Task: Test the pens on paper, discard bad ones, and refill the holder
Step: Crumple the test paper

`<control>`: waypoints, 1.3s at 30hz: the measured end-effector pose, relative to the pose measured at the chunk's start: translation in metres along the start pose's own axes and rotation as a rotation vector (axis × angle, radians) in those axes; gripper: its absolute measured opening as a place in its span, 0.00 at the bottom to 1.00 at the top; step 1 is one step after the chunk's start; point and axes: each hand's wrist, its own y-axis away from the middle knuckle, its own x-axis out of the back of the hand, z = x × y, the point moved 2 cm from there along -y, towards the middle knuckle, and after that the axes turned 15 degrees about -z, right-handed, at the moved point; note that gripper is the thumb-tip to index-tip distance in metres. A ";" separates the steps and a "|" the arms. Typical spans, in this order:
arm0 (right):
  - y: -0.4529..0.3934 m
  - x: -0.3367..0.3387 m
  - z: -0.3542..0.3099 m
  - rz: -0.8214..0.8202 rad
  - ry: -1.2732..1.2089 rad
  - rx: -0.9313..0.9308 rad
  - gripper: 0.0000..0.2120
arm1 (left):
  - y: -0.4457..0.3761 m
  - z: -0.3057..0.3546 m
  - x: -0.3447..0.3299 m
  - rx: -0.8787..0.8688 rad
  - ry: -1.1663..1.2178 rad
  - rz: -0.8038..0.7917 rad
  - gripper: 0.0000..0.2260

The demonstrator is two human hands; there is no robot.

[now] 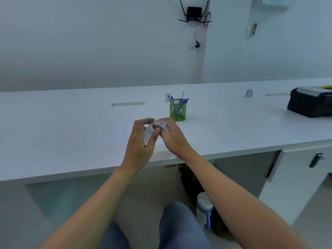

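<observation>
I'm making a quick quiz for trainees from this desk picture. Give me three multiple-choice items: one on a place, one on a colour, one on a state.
1. Where does the pen holder stand?
A. On the desk beyond the hands
B. On the floor
C. On the black case

2. What colour is the holder?
A. Red
B. Green
C. Black

3. What are the left hand and right hand doing?
A. Lying flat on the desk
B. Each lifting a pen
C. Holding a crumpled piece of paper between them

Answers:
1 A: it stands on the white desk just past the hands.
2 B: its mesh is green, with blue pens inside.
3 C: the fingers of both hands curl round the paper.
</observation>
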 end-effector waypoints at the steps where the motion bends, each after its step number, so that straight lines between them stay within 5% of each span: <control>1: 0.006 0.006 0.001 0.019 -0.044 -0.013 0.16 | -0.003 0.006 -0.008 -0.026 -0.006 -0.007 0.14; 11: 0.101 0.100 0.034 0.178 -0.051 -0.159 0.19 | -0.019 0.068 -0.123 -0.042 0.137 -0.259 0.13; 20: 0.194 0.183 0.063 0.361 -0.021 -0.173 0.19 | -0.023 0.142 -0.228 -0.172 0.359 -0.310 0.12; 28: 0.300 0.212 0.146 0.442 0.027 -0.333 0.08 | 0.013 0.147 -0.333 -0.191 0.304 -0.704 0.17; 39: 0.461 0.150 0.280 0.356 0.040 -1.021 0.11 | 0.109 0.086 -0.466 -0.061 0.053 -1.347 0.23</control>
